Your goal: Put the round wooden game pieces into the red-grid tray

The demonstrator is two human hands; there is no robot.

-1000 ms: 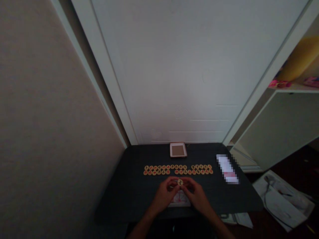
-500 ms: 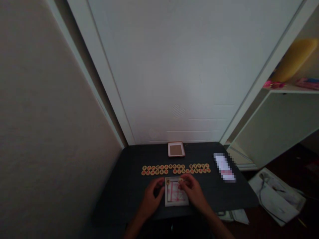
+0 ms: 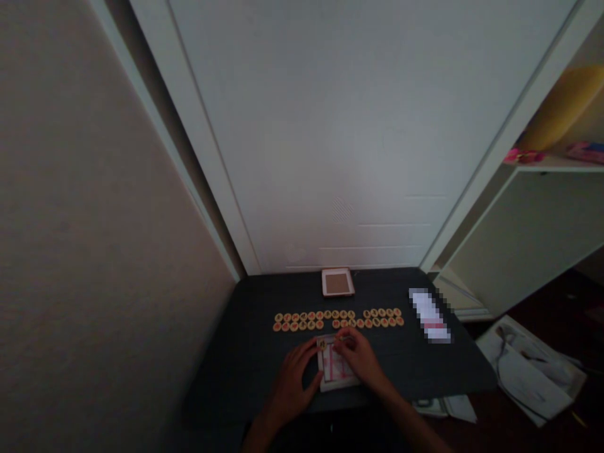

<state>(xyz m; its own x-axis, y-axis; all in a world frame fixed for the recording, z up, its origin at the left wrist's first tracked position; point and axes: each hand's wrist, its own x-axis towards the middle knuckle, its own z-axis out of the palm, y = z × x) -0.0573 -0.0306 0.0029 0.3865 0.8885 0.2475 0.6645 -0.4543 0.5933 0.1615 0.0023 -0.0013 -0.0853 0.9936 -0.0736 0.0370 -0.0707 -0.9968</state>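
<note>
By the desk's (image 3: 236,371) near edge, the left hand (image 3: 291,379) has fingers spread against the box's (image 3: 340,384) left side; the right hand's (image 3: 361,353) fingers pinch a disc (image 3: 339,338) at its far side. Discs look light, stiff, perhaps slippery: grip the rim.

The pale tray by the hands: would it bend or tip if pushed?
The tray seems stiff: its edges look straight. Lying flat, it would probably slide, not tip. A tilt might shift the round piece at its far-left corner.
</note>
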